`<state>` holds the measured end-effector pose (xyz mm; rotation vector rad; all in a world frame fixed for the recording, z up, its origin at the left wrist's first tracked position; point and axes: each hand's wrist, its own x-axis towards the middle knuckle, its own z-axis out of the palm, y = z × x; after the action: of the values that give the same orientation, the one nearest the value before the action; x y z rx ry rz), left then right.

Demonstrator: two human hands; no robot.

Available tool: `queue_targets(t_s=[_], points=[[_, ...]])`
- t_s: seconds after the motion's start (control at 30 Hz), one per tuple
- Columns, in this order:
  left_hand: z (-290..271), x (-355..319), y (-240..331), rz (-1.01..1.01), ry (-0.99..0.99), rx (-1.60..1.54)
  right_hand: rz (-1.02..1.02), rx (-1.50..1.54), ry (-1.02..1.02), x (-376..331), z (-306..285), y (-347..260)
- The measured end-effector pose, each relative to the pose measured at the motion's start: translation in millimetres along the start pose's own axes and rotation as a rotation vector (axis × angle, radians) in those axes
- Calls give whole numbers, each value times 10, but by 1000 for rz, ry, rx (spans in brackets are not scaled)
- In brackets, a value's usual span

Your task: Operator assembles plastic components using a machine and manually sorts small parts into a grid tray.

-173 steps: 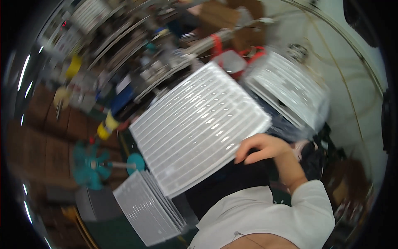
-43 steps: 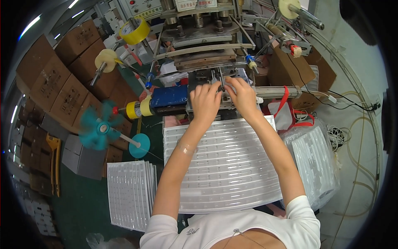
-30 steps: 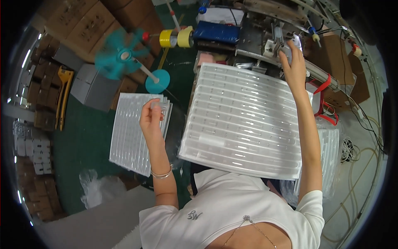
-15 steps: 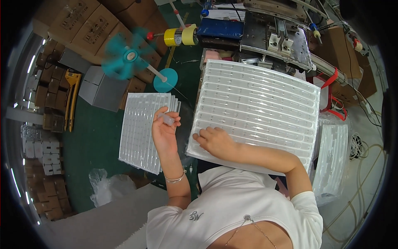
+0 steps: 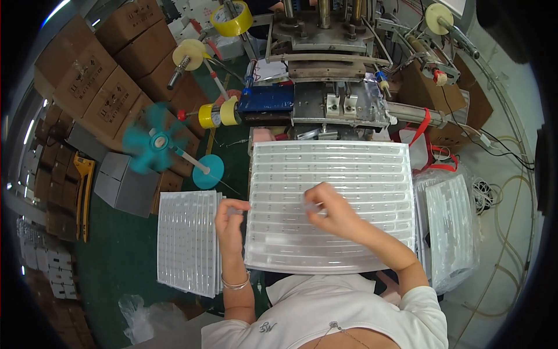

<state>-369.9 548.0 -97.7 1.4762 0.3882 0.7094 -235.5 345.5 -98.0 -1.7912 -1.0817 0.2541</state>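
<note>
Resting on the clear ribbed plastic tray [image 5: 331, 203], your right hand [image 5: 332, 212] curls loosely with its fingertips pinched on what looks like a small clear piece, too blurred to name. Your left hand [image 5: 230, 218] hovers at the tray's left edge, fingers bent and pinching a similar small clear bit; a thin bracelet [image 5: 235, 285] circles that wrist. The tray lies flat in front of you, its rows of grooves running side to side, its near edge just above your white shirt [image 5: 325, 317].

Just beside your left hand, a stack of ribbed trays [image 5: 187, 241] sits lower on the green floor [image 5: 116, 250]. To the right of the main tray, more clear trays in a plastic bag [image 5: 453, 227] lean close by. Beyond the tray's far edge stands a metal machine [image 5: 337, 102] with a blue block [image 5: 270, 99]. Further left you have a teal fan [image 5: 154, 142], yellow tape rolls [image 5: 218, 113] on a rod, and stacked cardboard boxes [image 5: 99, 81].
</note>
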Motion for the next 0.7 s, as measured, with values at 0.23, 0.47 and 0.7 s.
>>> queue_targets(t_s=[0.23,0.47,0.7], points=[[432,179,-262,-13,-363,346,306,318,100,-140,-597,226],[697,379,-315,2,-414,594,122,199,315,-229,-853,368],[1421,878,-376,412,-317,853,269,244,421,-62,-1089,654]])
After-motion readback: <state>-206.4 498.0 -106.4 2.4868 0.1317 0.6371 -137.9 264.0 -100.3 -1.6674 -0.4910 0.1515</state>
